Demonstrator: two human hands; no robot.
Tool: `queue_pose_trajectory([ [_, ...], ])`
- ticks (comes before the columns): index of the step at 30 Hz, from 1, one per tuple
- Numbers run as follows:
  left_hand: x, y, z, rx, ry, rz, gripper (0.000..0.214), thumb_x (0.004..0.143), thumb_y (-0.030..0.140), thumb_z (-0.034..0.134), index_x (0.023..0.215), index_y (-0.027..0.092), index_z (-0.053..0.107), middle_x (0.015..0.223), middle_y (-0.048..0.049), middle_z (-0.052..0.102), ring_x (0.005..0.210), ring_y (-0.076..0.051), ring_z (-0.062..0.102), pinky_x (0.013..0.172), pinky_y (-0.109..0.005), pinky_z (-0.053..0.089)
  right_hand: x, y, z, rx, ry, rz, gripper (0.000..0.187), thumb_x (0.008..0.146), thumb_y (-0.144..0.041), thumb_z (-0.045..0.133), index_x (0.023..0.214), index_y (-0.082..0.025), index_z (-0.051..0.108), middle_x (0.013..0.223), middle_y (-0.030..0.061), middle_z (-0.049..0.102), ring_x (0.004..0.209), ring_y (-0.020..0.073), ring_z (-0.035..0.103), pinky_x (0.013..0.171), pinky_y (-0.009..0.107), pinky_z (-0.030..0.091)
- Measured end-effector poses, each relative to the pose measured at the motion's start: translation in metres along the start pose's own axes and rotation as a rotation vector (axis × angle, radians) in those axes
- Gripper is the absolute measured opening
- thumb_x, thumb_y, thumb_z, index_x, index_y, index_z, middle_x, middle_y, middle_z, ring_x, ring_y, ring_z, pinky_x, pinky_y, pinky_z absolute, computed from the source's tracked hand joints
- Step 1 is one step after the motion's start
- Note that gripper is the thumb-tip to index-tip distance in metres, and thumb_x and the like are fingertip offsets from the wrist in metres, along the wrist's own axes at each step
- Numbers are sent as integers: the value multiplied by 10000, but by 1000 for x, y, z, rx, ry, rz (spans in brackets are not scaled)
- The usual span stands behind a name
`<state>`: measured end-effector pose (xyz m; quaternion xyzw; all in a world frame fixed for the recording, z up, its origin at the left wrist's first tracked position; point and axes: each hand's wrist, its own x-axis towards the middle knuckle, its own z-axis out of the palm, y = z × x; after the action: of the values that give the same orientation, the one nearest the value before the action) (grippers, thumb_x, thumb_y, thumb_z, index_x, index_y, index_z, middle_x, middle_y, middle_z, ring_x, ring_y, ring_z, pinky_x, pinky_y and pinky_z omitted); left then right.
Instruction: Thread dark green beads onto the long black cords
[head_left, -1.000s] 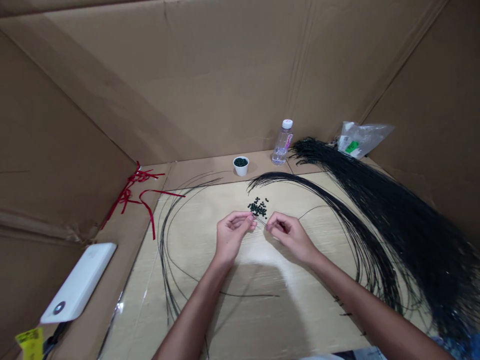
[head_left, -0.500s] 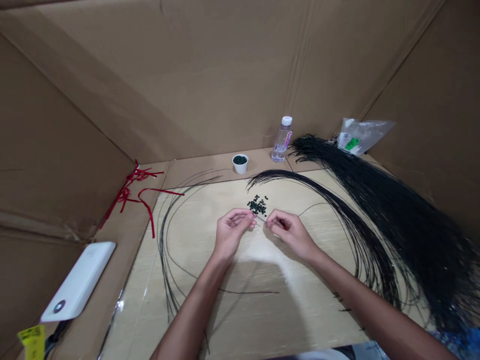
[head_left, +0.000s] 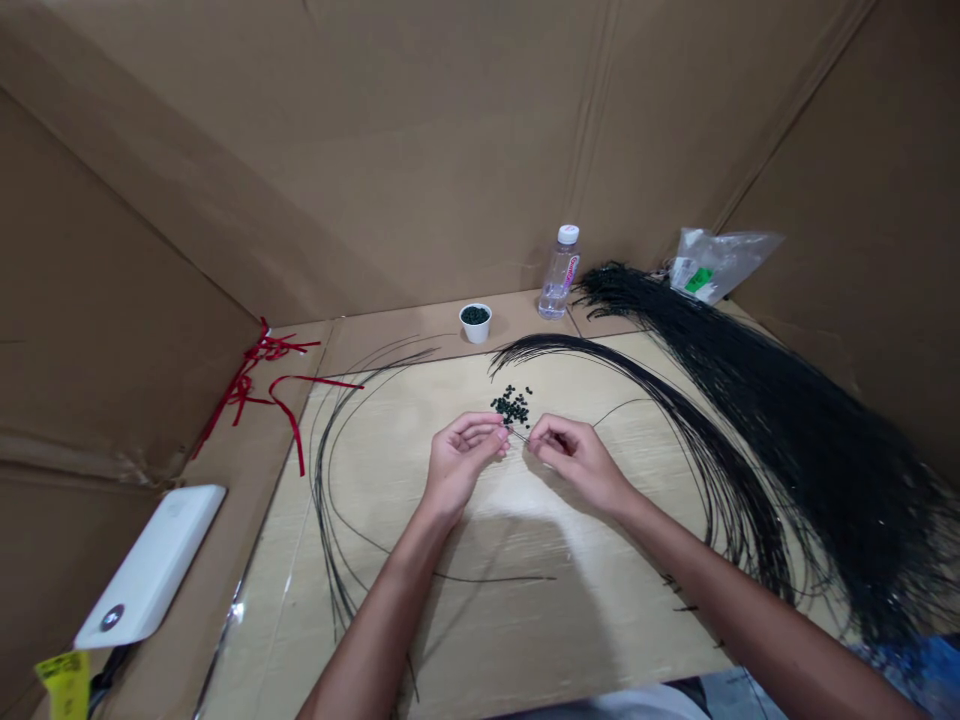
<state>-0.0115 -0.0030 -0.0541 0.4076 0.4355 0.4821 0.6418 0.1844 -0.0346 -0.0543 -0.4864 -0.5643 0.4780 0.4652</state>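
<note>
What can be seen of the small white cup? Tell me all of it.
The small white cup stands upright on a cardboard ledge. It is plain and slightly tapered, narrower at the base, with a rounded rim; it could be paper or plastic. Small dark beads fill it nearly to the rim. Only the ledge and the beads touch it.

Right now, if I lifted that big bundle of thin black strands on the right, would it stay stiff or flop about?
Probably it would sag and splay: the black strands fan out loosely. Singly they seem springy, as the loose strands hold wide arcs. They may well snag each other.
</note>
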Motion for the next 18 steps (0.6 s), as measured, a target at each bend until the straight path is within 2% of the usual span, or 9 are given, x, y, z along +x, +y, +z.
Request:
queue_pose_trajectory([
  [18, 1, -3, -2, 35, -18, 23, 393, 701, 383, 1008, 981, 163, 841, 925, -95, 837, 744, -154, 740, 746, -272, 621, 0, -2, 0, -5, 2, -1, 143, 858, -300, 677, 752, -203, 677, 632, -41, 504, 615, 149, 386, 624, 311, 278],
])
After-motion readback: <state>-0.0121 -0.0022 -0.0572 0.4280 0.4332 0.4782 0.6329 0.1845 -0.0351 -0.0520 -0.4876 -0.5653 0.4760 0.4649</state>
